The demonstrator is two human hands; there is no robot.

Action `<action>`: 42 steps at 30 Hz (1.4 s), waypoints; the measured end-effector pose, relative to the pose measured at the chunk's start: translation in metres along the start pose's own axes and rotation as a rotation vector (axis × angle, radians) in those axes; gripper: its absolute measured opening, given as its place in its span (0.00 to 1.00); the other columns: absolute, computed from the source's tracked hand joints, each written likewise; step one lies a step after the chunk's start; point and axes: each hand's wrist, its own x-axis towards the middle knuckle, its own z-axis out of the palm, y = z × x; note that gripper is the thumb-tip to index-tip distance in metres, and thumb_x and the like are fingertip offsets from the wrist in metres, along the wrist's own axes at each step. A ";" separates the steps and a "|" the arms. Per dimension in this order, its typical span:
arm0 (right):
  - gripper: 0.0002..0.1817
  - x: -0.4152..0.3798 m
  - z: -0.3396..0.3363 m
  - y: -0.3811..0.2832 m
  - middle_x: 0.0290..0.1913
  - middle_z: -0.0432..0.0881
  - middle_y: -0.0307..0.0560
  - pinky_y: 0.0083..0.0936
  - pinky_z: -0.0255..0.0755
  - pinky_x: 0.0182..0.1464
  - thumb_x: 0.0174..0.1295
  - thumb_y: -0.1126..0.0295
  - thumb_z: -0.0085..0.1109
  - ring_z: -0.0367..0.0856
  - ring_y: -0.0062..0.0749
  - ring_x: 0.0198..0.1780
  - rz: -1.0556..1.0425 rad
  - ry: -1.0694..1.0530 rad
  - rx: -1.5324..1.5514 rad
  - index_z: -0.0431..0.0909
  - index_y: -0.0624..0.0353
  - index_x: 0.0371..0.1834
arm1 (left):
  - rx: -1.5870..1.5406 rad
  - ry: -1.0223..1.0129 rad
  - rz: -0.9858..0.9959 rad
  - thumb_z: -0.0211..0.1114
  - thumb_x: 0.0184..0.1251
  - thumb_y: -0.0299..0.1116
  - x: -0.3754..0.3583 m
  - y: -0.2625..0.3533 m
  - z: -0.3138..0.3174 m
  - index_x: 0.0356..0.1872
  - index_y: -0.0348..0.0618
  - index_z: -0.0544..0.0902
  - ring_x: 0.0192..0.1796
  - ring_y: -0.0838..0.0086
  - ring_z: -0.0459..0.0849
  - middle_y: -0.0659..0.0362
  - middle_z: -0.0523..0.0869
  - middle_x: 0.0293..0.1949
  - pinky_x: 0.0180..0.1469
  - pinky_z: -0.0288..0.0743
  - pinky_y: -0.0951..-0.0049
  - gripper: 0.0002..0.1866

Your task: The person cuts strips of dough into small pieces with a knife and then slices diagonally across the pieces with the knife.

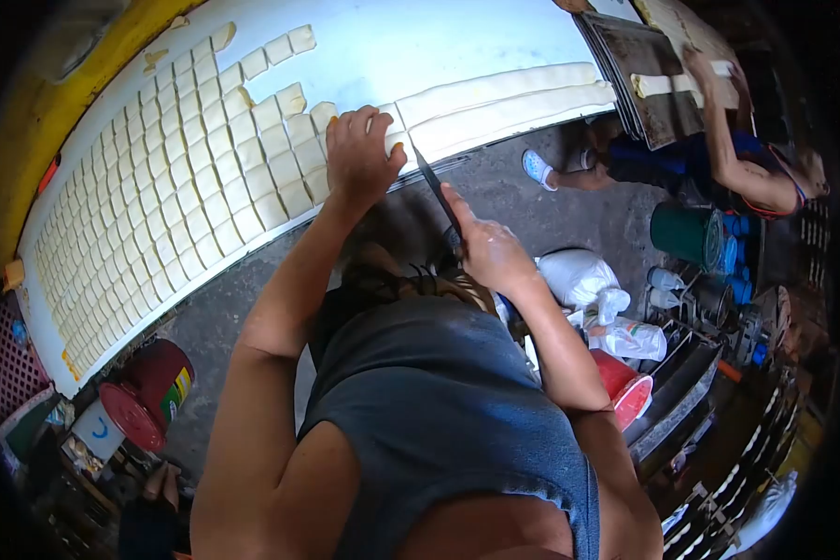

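The left hand [359, 154] rests palm-down, fingers curled, on the near ends of the uncut dough strips [504, 98], pressing at the point where the strips meet the cut pieces. It presses rather than grips; nothing is enclosed in it.

The right hand [490, 250] is closed around the handle of a knife [436, 191]. The dark blade extends up from this hand toward the left hand, with its tip just beside the left hand's fingers, at the near edge of the white table [439, 42].

To the left of the left hand, cut dough squares [173, 201] lie in close rows across the table surface, touching one another. Several loose squares sit apart above the left hand, near the far edge. The dough strips run side by side to the right of the left hand.

Beyond the far end of the strips, a co-worker's arm [719, 131] reaches over dark baking trays [639, 75] that hold a piece of dough.

Below the left arm, a red tin [149, 392] stands on the floor. Just beside the right forearm are white bags [588, 280] and a red tub [625, 387]; a green bucket [686, 233] stands further off.
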 end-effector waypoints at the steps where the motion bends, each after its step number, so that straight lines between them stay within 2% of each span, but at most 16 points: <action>1: 0.53 -0.003 -0.007 0.002 0.40 0.87 0.72 0.61 0.77 0.51 0.62 0.80 0.59 0.87 0.71 0.46 -0.035 0.057 0.051 0.45 0.48 0.91 | -0.008 0.001 0.011 0.77 0.53 0.33 -0.001 -0.002 0.002 0.53 0.44 0.85 0.61 0.53 0.81 0.52 0.84 0.57 0.66 0.71 0.50 0.23; 3: 0.52 0.000 -0.026 -0.002 0.38 0.87 0.71 0.61 0.77 0.50 0.62 0.80 0.59 0.86 0.71 0.44 -0.073 0.124 0.103 0.45 0.49 0.91 | -0.047 -0.035 -0.001 0.76 0.57 0.37 -0.004 -0.005 0.004 0.55 0.44 0.85 0.64 0.51 0.78 0.52 0.83 0.58 0.71 0.68 0.43 0.23; 5: 0.51 0.017 -0.046 -0.011 0.39 0.87 0.73 0.62 0.78 0.56 0.65 0.76 0.60 0.86 0.73 0.46 0.028 0.198 0.127 0.44 0.47 0.91 | 0.000 -0.016 0.000 0.75 0.60 0.37 -0.009 0.006 -0.004 0.57 0.45 0.85 0.67 0.51 0.77 0.53 0.83 0.59 0.72 0.67 0.41 0.23; 6: 0.52 0.028 -0.039 -0.003 0.35 0.86 0.70 0.62 0.77 0.51 0.64 0.79 0.58 0.86 0.71 0.43 -0.027 0.283 0.111 0.45 0.46 0.91 | 0.035 -0.046 0.044 0.75 0.62 0.36 -0.013 0.005 -0.002 0.57 0.46 0.85 0.69 0.50 0.76 0.54 0.83 0.60 0.72 0.66 0.40 0.22; 7: 0.52 0.038 -0.031 0.004 0.35 0.86 0.70 0.62 0.77 0.51 0.64 0.79 0.58 0.86 0.71 0.43 -0.030 0.294 0.115 0.45 0.46 0.91 | 0.069 -0.079 0.085 0.75 0.63 0.36 -0.016 0.007 -0.003 0.58 0.47 0.86 0.71 0.50 0.75 0.55 0.83 0.61 0.73 0.66 0.39 0.21; 9: 0.52 0.054 -0.023 0.012 0.34 0.86 0.71 0.63 0.76 0.50 0.65 0.78 0.58 0.86 0.72 0.42 -0.026 0.262 0.024 0.44 0.44 0.91 | 0.076 -0.093 0.063 0.74 0.65 0.36 -0.015 0.007 -0.003 0.56 0.47 0.87 0.72 0.49 0.75 0.57 0.84 0.62 0.73 0.66 0.40 0.19; 14: 0.51 0.068 -0.015 0.020 0.35 0.86 0.71 0.64 0.76 0.50 0.66 0.76 0.57 0.86 0.72 0.44 -0.060 0.235 0.054 0.42 0.43 0.91 | -0.071 -0.070 -0.008 0.74 0.64 0.35 -0.004 0.010 -0.003 0.56 0.45 0.87 0.70 0.48 0.76 0.54 0.85 0.60 0.73 0.65 0.41 0.19; 20: 0.50 0.075 -0.008 0.024 0.37 0.87 0.72 0.63 0.76 0.51 0.67 0.76 0.58 0.86 0.72 0.45 -0.036 0.189 0.032 0.43 0.42 0.91 | -0.101 -0.046 0.028 0.75 0.63 0.36 0.010 0.011 0.015 0.58 0.45 0.86 0.69 0.46 0.76 0.53 0.85 0.61 0.74 0.64 0.39 0.22; 23: 0.50 0.079 -0.014 0.017 0.39 0.87 0.73 0.62 0.77 0.51 0.66 0.75 0.58 0.87 0.71 0.46 0.007 0.152 -0.007 0.44 0.42 0.91 | -0.070 -0.071 0.010 0.76 0.63 0.40 0.015 0.012 0.029 0.59 0.46 0.85 0.70 0.46 0.76 0.54 0.84 0.63 0.75 0.63 0.37 0.24; 28: 0.52 0.132 -0.008 0.024 0.40 0.88 0.73 0.62 0.77 0.51 0.63 0.77 0.59 0.87 0.72 0.47 -0.102 0.208 0.022 0.43 0.48 0.91 | -0.048 -0.158 -0.037 0.76 0.63 0.42 0.017 0.015 0.030 0.59 0.48 0.85 0.71 0.48 0.75 0.54 0.83 0.65 0.76 0.61 0.36 0.24; 31: 0.53 0.083 -0.012 0.028 0.41 0.88 0.72 0.61 0.77 0.52 0.61 0.78 0.59 0.86 0.73 0.48 -0.089 0.135 0.006 0.45 0.50 0.91 | -0.050 -0.160 -0.058 0.75 0.62 0.41 0.022 0.015 0.028 0.59 0.48 0.85 0.71 0.50 0.75 0.54 0.82 0.65 0.76 0.62 0.36 0.24; 33: 0.53 0.040 -0.010 0.031 0.41 0.88 0.71 0.59 0.77 0.52 0.60 0.80 0.59 0.86 0.72 0.48 -0.057 0.088 0.001 0.47 0.49 0.91 | 0.014 -0.047 -0.009 0.78 0.56 0.37 0.020 0.020 0.028 0.54 0.46 0.86 0.64 0.55 0.80 0.55 0.85 0.59 0.68 0.69 0.49 0.23; 36: 0.54 0.004 -0.020 0.037 0.41 0.88 0.70 0.56 0.78 0.52 0.59 0.81 0.59 0.87 0.70 0.48 -0.024 0.054 0.028 0.48 0.47 0.91 | 0.011 -0.050 -0.015 0.78 0.56 0.35 0.018 0.024 0.028 0.54 0.45 0.86 0.65 0.55 0.80 0.55 0.85 0.58 0.69 0.68 0.48 0.23; 38: 0.53 0.000 -0.043 0.033 0.39 0.88 0.68 0.56 0.77 0.53 0.60 0.81 0.59 0.87 0.68 0.47 -0.105 0.122 0.083 0.47 0.46 0.91 | 0.016 -0.052 -0.003 0.77 0.56 0.35 0.020 0.021 0.028 0.54 0.45 0.86 0.65 0.55 0.80 0.55 0.85 0.58 0.70 0.68 0.47 0.22; 40: 0.53 0.011 -0.063 0.021 0.39 0.88 0.67 0.57 0.77 0.53 0.61 0.80 0.59 0.87 0.68 0.47 -0.035 0.154 0.088 0.48 0.45 0.91 | -0.020 -0.141 -0.047 0.75 0.61 0.39 0.018 0.018 0.030 0.58 0.48 0.84 0.70 0.51 0.75 0.55 0.82 0.63 0.77 0.62 0.36 0.24; 42: 0.52 0.033 -0.062 0.028 0.36 0.87 0.67 0.59 0.76 0.52 0.64 0.78 0.59 0.87 0.68 0.45 0.005 0.239 0.086 0.46 0.42 0.91 | -0.009 -0.146 -0.051 0.75 0.62 0.39 0.016 0.019 0.031 0.59 0.48 0.84 0.71 0.52 0.74 0.55 0.82 0.63 0.77 0.61 0.36 0.23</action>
